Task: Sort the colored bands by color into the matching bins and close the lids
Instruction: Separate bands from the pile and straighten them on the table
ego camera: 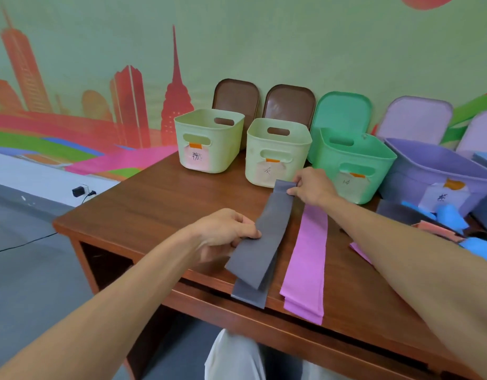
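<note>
Both hands pinch the grey band (267, 231), left hand (223, 234) at its mid edge, right hand (313, 187) at its far end, above the table (154, 198) before the pale-green bin (275, 152).

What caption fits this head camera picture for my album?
The left hand and right hand hold a grey band beside a pink band, open bins behind.

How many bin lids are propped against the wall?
5, left to right: left brown lid, right brown lid, green lid, lilac lid, and a second lilac lid cut off at the right edge; more may lie beyond it.
</note>
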Demonstrator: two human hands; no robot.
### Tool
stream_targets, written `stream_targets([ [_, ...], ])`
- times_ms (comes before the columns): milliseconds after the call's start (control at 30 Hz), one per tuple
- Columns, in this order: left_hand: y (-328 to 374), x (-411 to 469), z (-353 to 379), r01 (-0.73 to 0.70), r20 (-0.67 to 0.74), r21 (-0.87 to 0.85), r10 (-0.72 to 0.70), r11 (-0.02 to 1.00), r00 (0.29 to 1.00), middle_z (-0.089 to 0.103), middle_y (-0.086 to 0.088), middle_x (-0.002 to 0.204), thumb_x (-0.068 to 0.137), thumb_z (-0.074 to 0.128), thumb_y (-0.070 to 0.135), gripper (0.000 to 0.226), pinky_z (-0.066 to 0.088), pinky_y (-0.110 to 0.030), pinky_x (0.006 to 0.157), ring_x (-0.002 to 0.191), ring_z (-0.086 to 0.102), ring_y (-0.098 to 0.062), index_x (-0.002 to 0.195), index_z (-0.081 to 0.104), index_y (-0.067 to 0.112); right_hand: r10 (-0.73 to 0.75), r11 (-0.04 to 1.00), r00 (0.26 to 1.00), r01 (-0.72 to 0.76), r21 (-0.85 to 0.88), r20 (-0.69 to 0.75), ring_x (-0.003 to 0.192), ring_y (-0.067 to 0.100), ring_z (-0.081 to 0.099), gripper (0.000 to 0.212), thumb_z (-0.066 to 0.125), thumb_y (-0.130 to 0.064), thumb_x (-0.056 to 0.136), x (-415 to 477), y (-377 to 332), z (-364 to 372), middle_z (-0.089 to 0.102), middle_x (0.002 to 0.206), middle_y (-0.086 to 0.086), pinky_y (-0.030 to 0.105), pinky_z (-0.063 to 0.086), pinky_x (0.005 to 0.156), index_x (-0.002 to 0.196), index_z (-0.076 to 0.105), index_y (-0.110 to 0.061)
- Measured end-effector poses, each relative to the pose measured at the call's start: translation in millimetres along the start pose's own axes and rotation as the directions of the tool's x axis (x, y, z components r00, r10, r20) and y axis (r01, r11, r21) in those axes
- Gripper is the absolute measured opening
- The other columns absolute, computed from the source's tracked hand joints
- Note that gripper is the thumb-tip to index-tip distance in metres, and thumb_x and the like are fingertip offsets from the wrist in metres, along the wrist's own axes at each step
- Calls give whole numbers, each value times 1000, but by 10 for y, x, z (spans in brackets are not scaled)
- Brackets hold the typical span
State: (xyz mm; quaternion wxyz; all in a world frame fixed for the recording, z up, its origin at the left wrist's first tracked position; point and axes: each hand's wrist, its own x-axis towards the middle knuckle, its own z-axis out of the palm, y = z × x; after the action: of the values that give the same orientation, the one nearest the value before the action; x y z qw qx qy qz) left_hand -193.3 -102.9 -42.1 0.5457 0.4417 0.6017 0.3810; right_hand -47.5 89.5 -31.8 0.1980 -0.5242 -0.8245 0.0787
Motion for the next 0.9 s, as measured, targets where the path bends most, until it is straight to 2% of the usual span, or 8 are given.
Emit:
stream_targets([
  [200, -71, 120, 24, 32, -28, 64, -30, 997, 999, 63, -4, 75, 87, 62, 7, 14, 50, -20, 54, 61, 60, -11, 77, 55, 14, 21, 999, 1000, -22, 24, 23, 88, 29, 62, 14, 74, -27, 80, 104, 69, 224, 69, 92, 11, 40, 53, 79, 84, 68, -15],
  [367, -133, 143, 20, 35, -62, 14, -34, 999, 997, 62, -3, 70, 85, 62, 6, 12, 48, -21, 52, 54, 59, -9, 80, 54, 13, 21, 999, 999, -23, 40, 48, 93, 29, 63, 21, 75, -29, 79, 155, 102, 335, 69, 98, 12, 42, 53, 84, 93, 70, -13],
  [433, -141, 146, 24, 36, -80, 30, -33, 999, 996, 62, -4, 72, 85, 63, 6, 12, 49, -21, 51, 55, 60, -9, 81, 54, 13, 26, 999, 998, -28, 33, 56, 96, 30, 63, 26, 75, -28, 79, 176, 98, 353, 68, 103, 12, 43, 53, 87, 99, 70, -12],
  [533, -139, 157, 36, 32, -82, 71, -26, 997, 996, 63, -8, 79, 83, 65, 6, 13, 50, -25, 58, 63, 61, -14, 80, 53, 13, 31, 999, 997, -34, 40, 68, 99, 29, 62, 30, 77, -27, 78, 205, 99, 363, 68, 106, 12, 44, 52, 88, 103, 69, -12],
  [700, -118, 154, 54, 41, -78, 136, -30, 990, 996, 63, -10, 81, 83, 66, 7, 13, 48, -20, 45, 62, 61, -15, 83, 53, 12, -31, 999, 1000, 31, 24, 5, 101, 26, 57, 28, 78, -21, 76, 178, 98, 389, 61, 111, 9, 41, 50, 88, 99, 64, -16],
  [800, -108, 160, 59, 41, -76, 172, -29, 984, 997, 64, -12, 84, 84, 66, 7, 14, 48, -19, 44, 63, 62, -16, 85, 52, 11, -103, 994, 994, 102, -24, -46, 103, 24, 52, 16, 74, -14, 79, 139, 60, 402, 51, 112, 8, 36, 47, 84, 93, 65, -15],
  [867, -104, 156, 56, 41, -82, 208, -24, 977, 996, 65, -13, 87, 84, 66, 9, 15, 48, -19, 44, 64, 62, -16, 87, 52, 11, -125, 992, 992, 125, -32, 0, 96, 23, 58, 8, 67, -7, 84, 122, 35, 412, 60, 107, 8, 36, 50, 79, 89, 67, -13],
  [900, -100, 154, 50, 40, -88, 230, -20, 972, 996, 65, -13, 87, 84, 66, 9, 15, 48, -20, 43, 63, 62, -16, 88, 52, 11, -123, 992, 992, 123, -24, 23, 93, 23, 60, 10, 63, -4, 85, 116, 28, 421, 64, 104, 8, 37, 52, 79, 88, 68, -12],
])
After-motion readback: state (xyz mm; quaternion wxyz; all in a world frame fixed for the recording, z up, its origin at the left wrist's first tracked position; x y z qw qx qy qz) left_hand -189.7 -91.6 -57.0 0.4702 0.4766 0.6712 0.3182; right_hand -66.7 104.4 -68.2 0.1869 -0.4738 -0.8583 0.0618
